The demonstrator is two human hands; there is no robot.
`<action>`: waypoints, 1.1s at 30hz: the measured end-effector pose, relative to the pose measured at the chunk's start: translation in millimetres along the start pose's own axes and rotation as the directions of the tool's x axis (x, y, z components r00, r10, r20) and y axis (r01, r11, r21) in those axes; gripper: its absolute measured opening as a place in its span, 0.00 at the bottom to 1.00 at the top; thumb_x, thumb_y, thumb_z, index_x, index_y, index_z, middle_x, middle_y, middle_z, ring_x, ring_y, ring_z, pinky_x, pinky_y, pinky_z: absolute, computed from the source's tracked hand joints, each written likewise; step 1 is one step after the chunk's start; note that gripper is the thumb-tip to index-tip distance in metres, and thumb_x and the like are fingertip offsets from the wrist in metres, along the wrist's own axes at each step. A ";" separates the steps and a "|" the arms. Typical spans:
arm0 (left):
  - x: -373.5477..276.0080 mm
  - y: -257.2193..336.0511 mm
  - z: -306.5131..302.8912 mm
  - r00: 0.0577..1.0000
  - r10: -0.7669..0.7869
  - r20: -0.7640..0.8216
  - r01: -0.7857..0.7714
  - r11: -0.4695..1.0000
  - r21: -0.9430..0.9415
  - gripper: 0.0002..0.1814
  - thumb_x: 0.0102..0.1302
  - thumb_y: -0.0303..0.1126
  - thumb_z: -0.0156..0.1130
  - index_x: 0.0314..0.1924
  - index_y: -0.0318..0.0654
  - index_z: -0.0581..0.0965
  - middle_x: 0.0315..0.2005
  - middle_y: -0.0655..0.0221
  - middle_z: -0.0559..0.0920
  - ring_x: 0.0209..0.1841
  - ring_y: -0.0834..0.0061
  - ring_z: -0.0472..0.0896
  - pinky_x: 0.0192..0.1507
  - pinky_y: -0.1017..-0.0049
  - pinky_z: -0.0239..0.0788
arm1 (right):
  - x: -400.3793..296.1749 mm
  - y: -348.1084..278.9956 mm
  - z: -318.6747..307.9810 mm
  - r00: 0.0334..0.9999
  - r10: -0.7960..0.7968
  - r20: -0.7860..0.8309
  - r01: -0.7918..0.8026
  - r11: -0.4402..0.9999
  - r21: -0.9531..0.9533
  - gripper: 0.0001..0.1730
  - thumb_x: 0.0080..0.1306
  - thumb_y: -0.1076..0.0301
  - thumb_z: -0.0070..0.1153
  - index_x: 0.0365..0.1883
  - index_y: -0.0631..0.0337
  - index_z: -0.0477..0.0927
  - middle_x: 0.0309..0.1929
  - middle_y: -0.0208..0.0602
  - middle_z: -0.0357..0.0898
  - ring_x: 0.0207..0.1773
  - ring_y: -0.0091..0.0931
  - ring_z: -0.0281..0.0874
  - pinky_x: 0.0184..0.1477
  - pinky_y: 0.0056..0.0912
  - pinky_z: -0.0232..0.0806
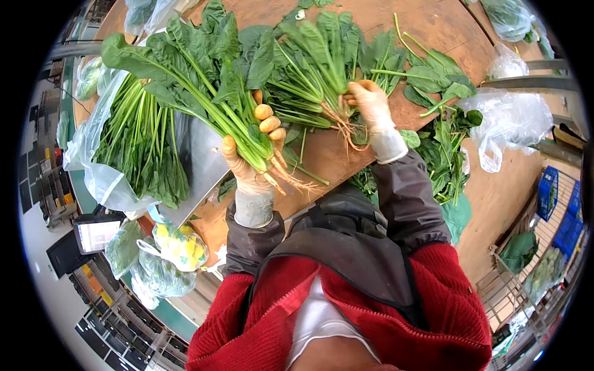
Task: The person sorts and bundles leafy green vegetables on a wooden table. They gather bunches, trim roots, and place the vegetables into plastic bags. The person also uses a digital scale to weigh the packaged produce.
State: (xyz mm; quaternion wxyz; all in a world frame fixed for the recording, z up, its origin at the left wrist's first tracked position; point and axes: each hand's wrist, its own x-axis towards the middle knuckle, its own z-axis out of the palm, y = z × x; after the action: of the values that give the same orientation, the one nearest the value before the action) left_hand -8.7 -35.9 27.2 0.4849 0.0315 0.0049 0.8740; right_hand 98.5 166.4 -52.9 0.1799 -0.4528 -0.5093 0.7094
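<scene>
A bunch of leafy spinach [211,109] with orange-pink roots is gripped in my left hand [253,157], its leaves fanning towards the upper left. My right hand [373,104] pinches another spinach plant [322,60] near its root end; the leaves are slightly blurred. Both hands wear pale gloves with orange fingertips. Under and beside the right hand, more rooted spinach [297,97] lies on the wooden table [320,160]. Left of my left hand, an open clear plastic bag [109,178] holds packed spinach [139,139] on a metal tray [204,160].
Loose leaves [431,76] lie at the table's right, above a heap of leaves [445,153] by my right sleeve. A crumpled plastic bag [510,120] sits farther right. Bagged vegetables [164,273] and a lit screen [97,235] are at lower left. Blue crates [548,192] stand at far right.
</scene>
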 end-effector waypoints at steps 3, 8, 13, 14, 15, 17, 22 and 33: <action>-0.8 2.6 -1.2 1.000 0.022 -0.008 -0.022 1.000 0.003 0.46 0.50 0.40 0.70 0.64 0.32 0.56 0.46 0.65 0.68 0.44 0.73 0.70 0.49 0.71 0.65 | -5.3 -11.8 -19.2 0.990 -0.064 -0.126 0.094 0.964 0.250 0.16 0.62 0.67 0.52 0.41 0.72 0.71 0.35 0.43 0.77 0.33 0.28 0.77 0.36 0.26 0.71; 1.4 2.4 -3.0 1.000 -0.004 -0.023 0.005 1.000 0.025 0.46 0.50 0.40 0.71 0.64 0.32 0.57 0.46 0.63 0.69 0.44 0.72 0.71 0.49 0.71 0.66 | 13.1 0.7 -39.3 0.977 0.208 0.035 -0.196 0.830 0.523 0.15 0.65 0.64 0.51 0.43 0.67 0.69 0.37 0.45 0.75 0.32 0.32 0.78 0.30 0.27 0.71; 3.7 -1.7 -5.9 0.998 -0.021 -0.066 0.028 0.995 0.095 0.47 0.49 0.38 0.71 0.64 0.31 0.56 0.47 0.62 0.70 0.44 0.70 0.72 0.50 0.70 0.67 | 8.7 -10.5 -36.7 0.976 0.151 0.157 -0.199 0.909 0.367 0.13 0.65 0.65 0.54 0.42 0.66 0.72 0.32 0.40 0.77 0.20 0.20 0.67 0.20 0.19 0.60; 3.0 -1.3 -5.6 0.997 -0.029 -0.078 0.038 0.993 0.111 0.46 0.50 0.36 0.71 0.64 0.32 0.56 0.46 0.64 0.69 0.44 0.71 0.70 0.49 0.70 0.65 | 1.8 -14.6 -32.4 0.987 0.157 0.024 -0.156 0.923 0.352 0.11 0.66 0.66 0.50 0.41 0.66 0.73 0.33 0.39 0.79 0.17 0.18 0.62 0.18 0.18 0.56; 1.8 -1.1 -5.7 0.996 -0.032 -0.089 0.043 0.991 0.125 0.46 0.50 0.35 0.71 0.64 0.32 0.55 0.46 0.66 0.68 0.44 0.72 0.69 0.49 0.71 0.64 | -5.8 -18.8 -33.1 0.992 0.103 0.077 -0.125 0.914 0.385 0.12 0.67 0.66 0.50 0.41 0.66 0.73 0.33 0.39 0.79 0.17 0.18 0.62 0.19 0.18 0.56; 1.8 -2.9 -11.2 0.995 -0.044 -0.089 0.055 0.990 0.128 0.45 0.50 0.35 0.71 0.64 0.32 0.56 0.47 0.64 0.69 0.45 0.71 0.70 0.51 0.70 0.65 | -17.4 -21.5 -34.9 0.984 -0.011 0.176 -0.070 0.889 0.453 0.12 0.67 0.65 0.49 0.41 0.66 0.73 0.35 0.40 0.80 0.18 0.18 0.63 0.19 0.17 0.56; 6.8 -21.9 -33.4 0.986 -0.090 -0.142 0.100 0.993 0.063 0.43 0.52 0.35 0.69 0.63 0.31 0.57 0.51 0.58 0.71 0.49 0.66 0.74 0.53 0.67 0.68 | -27.6 -2.8 -37.1 0.965 0.121 0.231 -0.208 0.891 0.403 0.19 0.62 0.66 0.57 0.48 0.68 0.72 0.35 0.38 0.80 0.26 0.21 0.72 0.32 0.21 0.68; 7.6 -30.5 -38.3 0.987 -0.095 -0.132 0.108 0.990 0.095 0.40 0.53 0.36 0.68 0.63 0.32 0.59 0.51 0.57 0.74 0.49 0.65 0.77 0.53 0.65 0.71 | -23.5 -1.5 -36.7 0.986 -0.138 -0.090 0.031 0.694 -0.719 0.13 0.55 0.61 0.57 0.32 0.61 0.80 0.33 0.40 0.82 0.37 0.33 0.81 0.41 0.33 0.70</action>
State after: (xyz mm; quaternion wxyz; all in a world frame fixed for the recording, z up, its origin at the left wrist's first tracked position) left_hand 10.9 -12.4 -11.8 0.5253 0.0000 0.0820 0.8470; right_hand 140.8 170.7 -43.3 0.0568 -0.5106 -0.7515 0.4140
